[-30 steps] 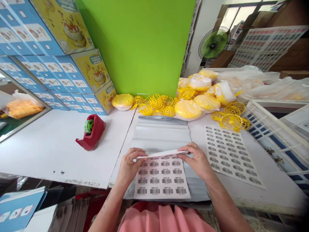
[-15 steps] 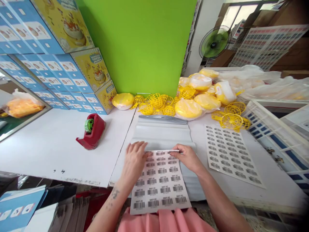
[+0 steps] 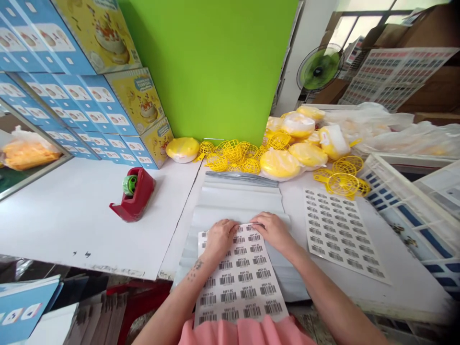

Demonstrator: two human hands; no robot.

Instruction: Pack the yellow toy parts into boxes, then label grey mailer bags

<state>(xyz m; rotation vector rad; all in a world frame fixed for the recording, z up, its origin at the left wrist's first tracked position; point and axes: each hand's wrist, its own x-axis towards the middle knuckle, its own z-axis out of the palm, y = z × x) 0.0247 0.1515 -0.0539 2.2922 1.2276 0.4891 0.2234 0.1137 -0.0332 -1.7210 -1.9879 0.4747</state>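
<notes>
We press L hand [image 3: 220,238] & R hand [image 3: 273,231] flat, fingers spread, on barcode label sheet's [image 3: 241,278] far edge, atop grey mailer bags [image 3: 237,201] on worktop [image 3: 79,220].

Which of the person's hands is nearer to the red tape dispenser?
Left. The left hand rests on the barcode sheet, right of the tape dispenser; the right hand lies farther right on that sheet.

The left hand [image 3: 221,237] and right hand [image 3: 273,231] are covering the barcode sheet [image 3: 240,278]'s top labels. Pink cloth [image 3: 244,333] is hiding its bottom edge. The printing is showing too small to read.
</notes>
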